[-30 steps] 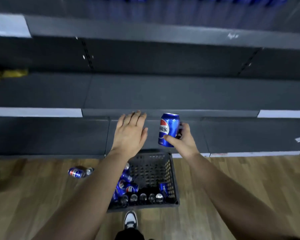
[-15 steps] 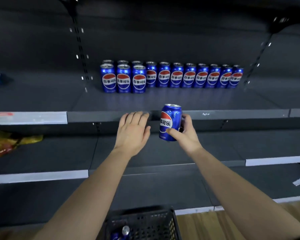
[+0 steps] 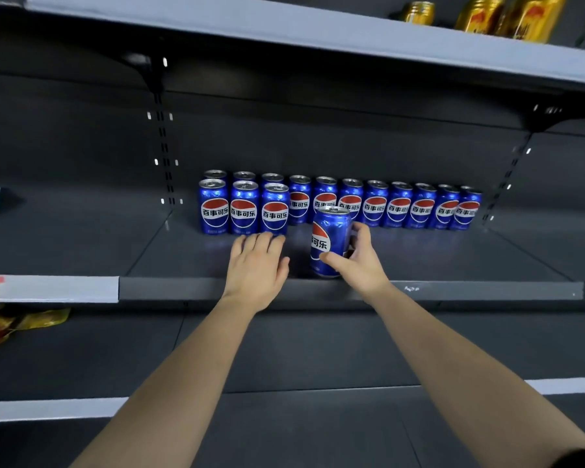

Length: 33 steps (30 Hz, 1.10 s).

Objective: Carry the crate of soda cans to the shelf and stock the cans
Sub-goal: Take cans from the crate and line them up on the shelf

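1. Gripping an upright blue can (image 3: 328,238) near the front edge of the shelf (image 3: 453,255), the right hand (image 3: 360,265) wraps thumb and fingers round it.
2. Flat with straight fingers, the left hand (image 3: 255,265) holds nothing, just left of that can.
3. Behind, at the far side, stocked cans (image 3: 399,207) stand in rows.

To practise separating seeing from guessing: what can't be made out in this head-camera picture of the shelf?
Head view:
- held can: base partly behind right hand; resting or hovering, cannot tell.
- back cans behind three front cans: only tops show.
- gold cans: cut off by top edge, labels blurred.
- yellow packet: cut by left edge.
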Tool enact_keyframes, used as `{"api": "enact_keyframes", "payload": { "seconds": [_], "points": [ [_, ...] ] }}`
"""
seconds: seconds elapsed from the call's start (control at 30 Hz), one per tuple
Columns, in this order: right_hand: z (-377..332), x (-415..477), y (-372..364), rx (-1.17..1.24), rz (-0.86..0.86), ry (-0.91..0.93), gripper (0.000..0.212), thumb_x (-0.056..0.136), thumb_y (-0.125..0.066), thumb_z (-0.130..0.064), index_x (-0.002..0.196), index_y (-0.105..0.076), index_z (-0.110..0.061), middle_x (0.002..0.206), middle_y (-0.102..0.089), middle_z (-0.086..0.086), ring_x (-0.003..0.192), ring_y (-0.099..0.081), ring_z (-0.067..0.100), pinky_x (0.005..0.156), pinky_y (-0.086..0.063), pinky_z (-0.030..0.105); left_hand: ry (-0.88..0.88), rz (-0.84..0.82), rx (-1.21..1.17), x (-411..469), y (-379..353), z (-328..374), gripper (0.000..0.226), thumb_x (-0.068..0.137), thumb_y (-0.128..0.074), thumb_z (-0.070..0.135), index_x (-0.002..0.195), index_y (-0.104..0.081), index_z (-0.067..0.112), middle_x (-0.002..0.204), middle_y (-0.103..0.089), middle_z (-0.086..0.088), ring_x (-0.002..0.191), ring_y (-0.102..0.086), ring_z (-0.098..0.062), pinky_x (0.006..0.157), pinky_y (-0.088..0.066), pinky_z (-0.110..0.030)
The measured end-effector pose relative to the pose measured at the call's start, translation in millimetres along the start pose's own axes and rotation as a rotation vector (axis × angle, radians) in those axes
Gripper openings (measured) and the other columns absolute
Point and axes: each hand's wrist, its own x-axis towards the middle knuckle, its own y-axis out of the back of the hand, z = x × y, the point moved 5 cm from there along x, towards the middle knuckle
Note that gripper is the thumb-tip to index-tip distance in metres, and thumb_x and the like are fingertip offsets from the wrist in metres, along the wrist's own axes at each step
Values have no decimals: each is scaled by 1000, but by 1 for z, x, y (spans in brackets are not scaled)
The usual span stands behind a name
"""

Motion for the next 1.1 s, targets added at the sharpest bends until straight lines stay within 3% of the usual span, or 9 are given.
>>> {"api": "enact_keyframes", "payload": {
  "seconds": [0.2,0.47,0.53,0.7,0.9,1.1],
  "points": [
    [12,25,-8,-27,-111,-24,66,80,-75,-5,126,-32,-23,111,-53,-15,95,-61,3,78,-52,20,20,-25,18,17,-20,-3,37,90,-50,35,121,-59,16,115,-61,-2,106,-56,-24,101,-33,-42],
    [32,46,-18,22,-207,-75,69,85,-66,1,134,-24,-23,123,-55,-4,106,-59,2,90,-52,26,50,-59,-24,22,-32,-9,41,86,-39,32,120,-57,18,121,-55,0,111,-50,-21,104,-29,-40],
    [36,48,-18,31,-205,-83,75,82,-72,-3,136,-24,-23,123,-56,-5,107,-60,3,94,-51,27,56,-45,-17,21,-33,-9,46,84,-33,35,119,-57,19,119,-56,1,110,-50,-20,103,-29,-39],
    [36,46,-17,-135,12,-45,92,51,-92,-43,122,-37,-24,122,-59,-4,110,-60,10,96,-49,32,70,-19,-13,19,-34,-9,51,81,-26,39,117,-57,20,113,-58,1,107,-51,-20,100,-30,-39],
    [32,42,-15,-231,99,-33,72,66,-89,-28,113,-36,-16,108,-57,-11,96,-61,10,86,-50,31,69,-26,-13,20,-36,-10,49,82,-28,40,117,-56,21,112,-57,1,105,-51,-21,99,-29,-39],
    [32,41,-13,-204,93,-17,71,66,-89,-30,117,-41,-20,116,-58,-8,97,-58,1,89,-51,31,69,-21,-8,19,-35,-10,47,82,-30,38,117,-57,20,111,-57,0,103,-51,-21,97,-28,-38]
  ]
}}
